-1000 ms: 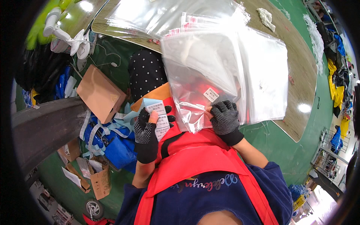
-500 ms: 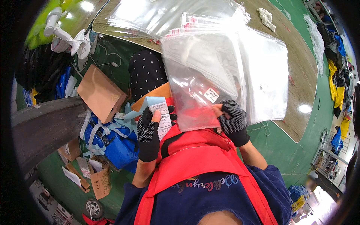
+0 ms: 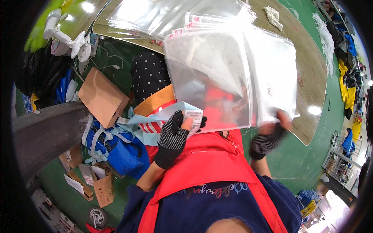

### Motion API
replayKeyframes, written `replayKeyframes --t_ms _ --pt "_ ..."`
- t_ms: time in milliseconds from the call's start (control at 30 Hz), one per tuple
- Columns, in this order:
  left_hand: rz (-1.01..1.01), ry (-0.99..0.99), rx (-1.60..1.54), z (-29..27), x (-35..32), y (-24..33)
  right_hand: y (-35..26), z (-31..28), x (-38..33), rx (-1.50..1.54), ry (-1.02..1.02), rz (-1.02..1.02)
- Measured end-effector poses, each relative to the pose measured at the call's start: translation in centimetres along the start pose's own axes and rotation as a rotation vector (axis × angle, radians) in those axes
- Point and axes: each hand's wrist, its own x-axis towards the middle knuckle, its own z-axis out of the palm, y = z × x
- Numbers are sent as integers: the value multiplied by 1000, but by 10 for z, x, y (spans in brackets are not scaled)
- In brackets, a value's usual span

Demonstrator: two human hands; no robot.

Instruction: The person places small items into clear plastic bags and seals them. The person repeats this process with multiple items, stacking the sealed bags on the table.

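My left hand (image 3: 173, 134), in a black dotted fingerless glove, is closed on a strip of white labels (image 3: 193, 114) with pale blue backing. The backing (image 3: 155, 116) loops away to the left over my lap. Beside that hand, a pile of clear plastic bags (image 3: 210, 58) reaches from the table over my red apron. A second pile of clear bags (image 3: 274, 66) lies to its right, with a small pale patch like a label on top. My right hand (image 3: 270, 136), gloved alike, is at this pile's near edge, its fingers smeared by motion.
More clear bags (image 3: 143, 15) lie across the far side of the wooden table (image 3: 311, 85). A crumpled white cloth (image 3: 273, 18) is at the back right. Left of me are a cardboard box (image 3: 101, 97), a blue bag (image 3: 126, 153) and a dark curved beam (image 3: 50, 132).
My right hand has left the front bag pile and moved right, to the second pile. The label no longer shows on the front pile. My left hand has moved right with the label strip.
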Motion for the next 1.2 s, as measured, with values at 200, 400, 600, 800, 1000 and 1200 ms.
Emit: replayKeyframes --t_ms 200,400,600,800,1000,1200 --pt "114 35 398 -5 -15 10 -79 57 0 1033 -677 564" --pt "133 54 480 -16 -24 -2 -70 52 20 770 -761 -42" --pt "216 10 706 -17 -20 1 -55 61 17 860 -859 -14" --pt "178 16 716 -14 -21 9 -60 61 19 874 -867 -92" --pt "123 52 478 -33 -19 -8 -34 77 22 636 -463 23" --pt "109 322 -142 -55 9 1 5 79 24 15 -502 -717"
